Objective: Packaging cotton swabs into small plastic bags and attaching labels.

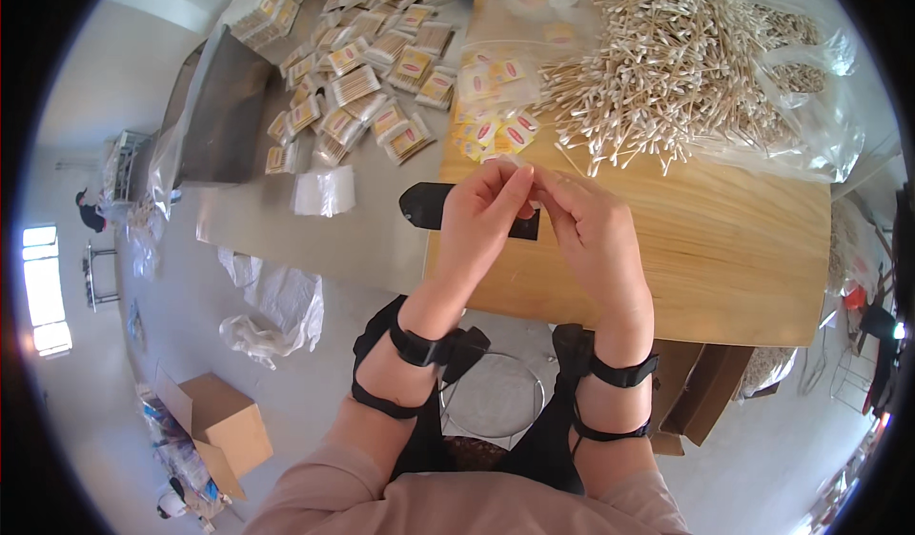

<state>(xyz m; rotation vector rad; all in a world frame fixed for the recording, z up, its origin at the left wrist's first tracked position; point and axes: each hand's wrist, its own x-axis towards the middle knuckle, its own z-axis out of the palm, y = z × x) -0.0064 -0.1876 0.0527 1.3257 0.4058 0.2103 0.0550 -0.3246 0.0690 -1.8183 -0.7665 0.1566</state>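
Note:
Over the wooden table's near left part, my left hand (479, 213) and my right hand (593, 213) meet with their fingertips pinched together. A whitish bit shows between the fingers; what it is, I cannot make out. Beneath the hands lies a flat black piece (422, 203), partly covered by them. Just beyond the fingertips are several small yellow and white printed cards (515, 135). To the far right spreads a big heap of loose cotton swabs (667, 68) with wooden sticks and white tips, partly in a clear plastic bag (829, 135).
Left of the wooden table (715, 249), a grey table (372, 240) bears many filled swab packets (367, 82), a stack of clear bags (324, 190) and a dark grey bin (224, 111). An open cardboard box (229, 430) and a white sack (276, 306) lie on the floor.

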